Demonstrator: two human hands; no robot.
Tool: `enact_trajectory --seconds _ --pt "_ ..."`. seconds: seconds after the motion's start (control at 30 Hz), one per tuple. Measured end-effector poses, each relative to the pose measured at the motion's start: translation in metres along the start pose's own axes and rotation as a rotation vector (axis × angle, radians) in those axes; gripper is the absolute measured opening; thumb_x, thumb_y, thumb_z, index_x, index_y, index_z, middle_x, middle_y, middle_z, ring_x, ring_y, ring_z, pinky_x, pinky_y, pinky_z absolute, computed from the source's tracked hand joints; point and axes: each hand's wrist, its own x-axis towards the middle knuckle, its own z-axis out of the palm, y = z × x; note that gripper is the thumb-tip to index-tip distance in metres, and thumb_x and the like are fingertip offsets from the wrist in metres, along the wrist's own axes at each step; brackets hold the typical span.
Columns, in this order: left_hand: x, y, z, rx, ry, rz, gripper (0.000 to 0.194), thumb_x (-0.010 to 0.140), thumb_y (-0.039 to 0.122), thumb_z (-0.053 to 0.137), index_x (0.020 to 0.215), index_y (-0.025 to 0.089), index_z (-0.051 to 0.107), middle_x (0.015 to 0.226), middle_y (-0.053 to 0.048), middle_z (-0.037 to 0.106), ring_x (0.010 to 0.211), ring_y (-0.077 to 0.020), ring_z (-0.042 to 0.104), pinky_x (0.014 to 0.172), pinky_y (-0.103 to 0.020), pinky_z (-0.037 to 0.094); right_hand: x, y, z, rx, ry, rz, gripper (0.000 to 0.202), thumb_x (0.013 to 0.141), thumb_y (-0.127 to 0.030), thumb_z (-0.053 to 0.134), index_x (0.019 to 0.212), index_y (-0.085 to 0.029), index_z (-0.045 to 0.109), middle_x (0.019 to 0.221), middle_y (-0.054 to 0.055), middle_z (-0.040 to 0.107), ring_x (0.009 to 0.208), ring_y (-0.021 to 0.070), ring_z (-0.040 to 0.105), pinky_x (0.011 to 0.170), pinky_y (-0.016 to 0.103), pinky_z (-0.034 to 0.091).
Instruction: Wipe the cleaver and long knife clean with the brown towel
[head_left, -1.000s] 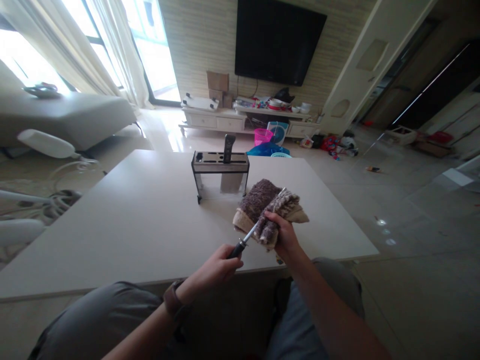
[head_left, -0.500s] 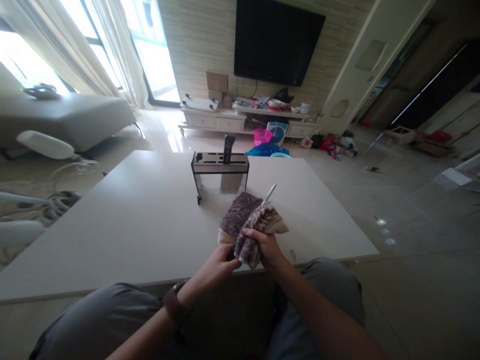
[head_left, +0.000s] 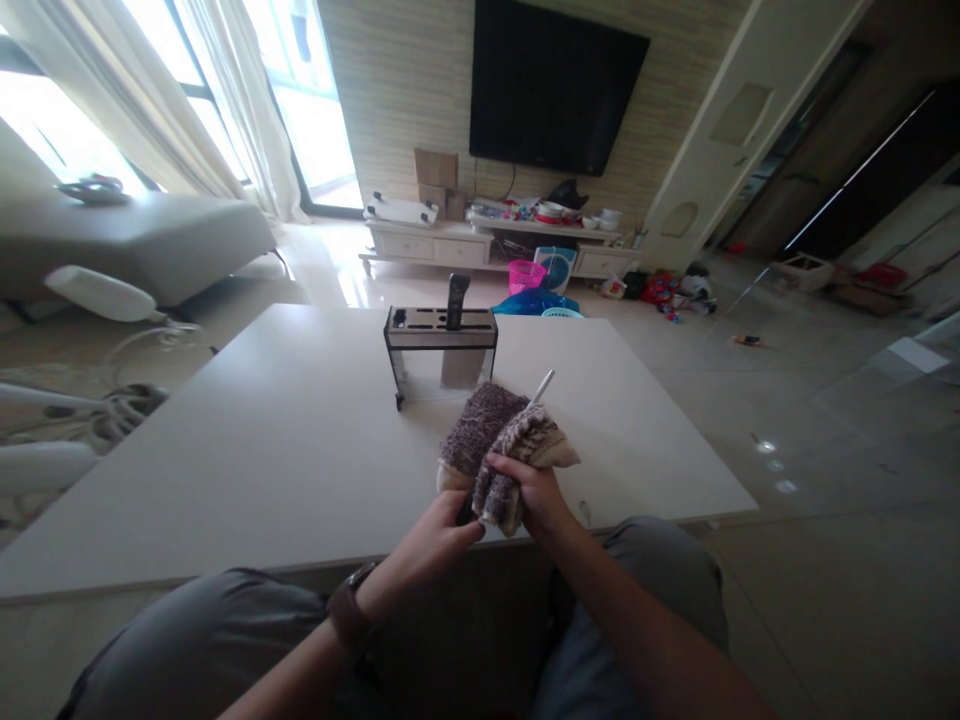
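A brown and cream fluffy cloth (head_left: 484,430) is folded around a knife (head_left: 541,386) above the near part of the table. The knife's bright metal tip sticks out beyond the cloth, and most of its blade is hidden. My left hand (head_left: 446,520) is closed around the dark handle at the lower left of the cloth. My right hand (head_left: 536,490) grips the folded cloth from the right, thumb on top. Beyond the cloth, a knife block (head_left: 442,340) with a slotted top and see-through front stands upright. One black-handled, broad-bladed knife (head_left: 456,300) sits in it.
The white table (head_left: 300,440) reaches from my knees past the knife block. On the floor beyond are a pink basket (head_left: 526,276) and a blue plastic bag (head_left: 525,300). White chairs (head_left: 101,293) stand at the left. A low cabinet (head_left: 427,243) lies under the television (head_left: 555,85).
Both hands keep their hold on the knife and cloth. The view has shifted very slightly; otherwise hardly anything differs.
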Motion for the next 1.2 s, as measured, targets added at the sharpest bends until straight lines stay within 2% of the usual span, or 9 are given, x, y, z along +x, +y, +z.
enact_trajectory --seconds 0.1,0.23,0.33,0.5,0.63,0.73,0.83,1.07,1.2 --pt "-0.005 0.001 -0.002 0.072 -0.026 -0.017 0.015 0.071 0.026 0.059 0.081 0.016 0.062 0.078 -0.001 0.057 0.073 -0.0174 0.048 0.067 -0.028 0.041 0.003 -0.007 -0.001 0.053 0.007 0.000 0.040 0.045 -0.022 0.095 0.079 -0.015 0.075 0.078 0.004 0.079 0.069 0.0204 0.073 0.066 0.031 0.061" --pt "-0.013 0.003 -0.008 0.230 -0.079 -0.124 0.011 0.070 0.029 0.056 0.074 0.020 0.050 0.072 0.002 0.047 0.070 -0.0162 0.042 0.063 -0.029 0.036 0.011 -0.026 -0.006 0.158 0.051 -0.072 0.035 0.048 -0.016 0.093 0.076 -0.017 0.073 0.076 0.001 0.078 0.065 0.0172 0.072 0.061 0.026 0.060" --pt "-0.017 0.010 -0.011 0.282 -0.120 -0.184 0.013 0.071 0.031 0.056 0.077 0.020 0.052 0.073 0.002 0.049 0.071 -0.0167 0.044 0.064 -0.029 0.037 0.020 -0.045 -0.015 0.245 0.082 -0.098 0.030 0.052 -0.014 0.089 0.075 -0.019 0.070 0.072 -0.001 0.076 0.059 0.0146 0.069 0.054 0.024 0.058" --pt "-0.022 0.015 -0.014 0.315 -0.097 -0.232 0.018 0.072 0.033 0.058 0.082 0.018 0.057 0.076 0.001 0.053 0.075 -0.0185 0.048 0.068 -0.029 0.040 0.029 -0.063 -0.026 0.293 0.104 -0.097 0.028 0.056 -0.014 0.087 0.078 -0.019 0.069 0.071 -0.003 0.075 0.058 0.0125 0.067 0.052 0.022 0.058" --pt "-0.028 0.008 -0.019 0.335 -0.085 -0.245 0.022 0.073 0.033 0.057 0.087 0.017 0.060 0.085 -0.001 0.058 0.080 -0.0199 0.052 0.072 -0.030 0.042 0.025 -0.058 -0.023 0.265 0.099 -0.156 0.030 0.055 -0.015 0.088 0.079 -0.019 0.070 0.074 -0.003 0.075 0.062 0.0127 0.068 0.056 0.022 0.060" --pt "-0.029 0.005 -0.019 0.356 -0.078 -0.243 0.023 0.074 0.032 0.055 0.090 0.016 0.060 0.088 -0.002 0.059 0.081 -0.0198 0.051 0.073 -0.031 0.042 0.020 -0.051 -0.019 0.242 0.068 -0.115 0.027 0.055 -0.017 0.088 0.075 -0.019 0.070 0.073 -0.002 0.075 0.061 0.0130 0.068 0.055 0.021 0.058" --pt "-0.025 0.004 -0.012 0.331 -0.086 -0.249 0.018 0.074 0.031 0.054 0.085 0.018 0.056 0.082 0.000 0.054 0.077 -0.0181 0.048 0.069 -0.030 0.039 0.018 -0.046 -0.017 0.212 0.046 -0.078 0.026 0.055 -0.018 0.088 0.075 -0.019 0.071 0.073 0.000 0.075 0.061 0.0142 0.067 0.054 0.022 0.058" --pt "-0.009 -0.012 -0.005 0.162 -0.058 -0.257 0.018 0.071 0.028 0.057 0.085 0.019 0.053 0.079 0.002 0.051 0.071 -0.0143 0.046 0.062 -0.026 0.038 0.019 -0.033 -0.013 0.141 0.045 -0.057 0.033 0.050 -0.021 0.091 0.077 -0.017 0.074 0.075 0.000 0.076 0.064 0.0156 0.068 0.064 0.026 0.061" --pt "0.001 -0.016 0.002 -0.068 -0.083 -0.225 0.013 0.068 0.025 0.056 0.078 0.022 0.047 0.063 0.007 0.043 0.056 -0.0111 0.039 0.052 -0.024 0.030 0.014 -0.022 -0.010 0.099 0.002 -0.022 0.036 0.049 -0.024 0.093 0.080 -0.016 0.075 0.076 0.001 0.077 0.067 0.0160 0.069 0.065 0.027 0.059"
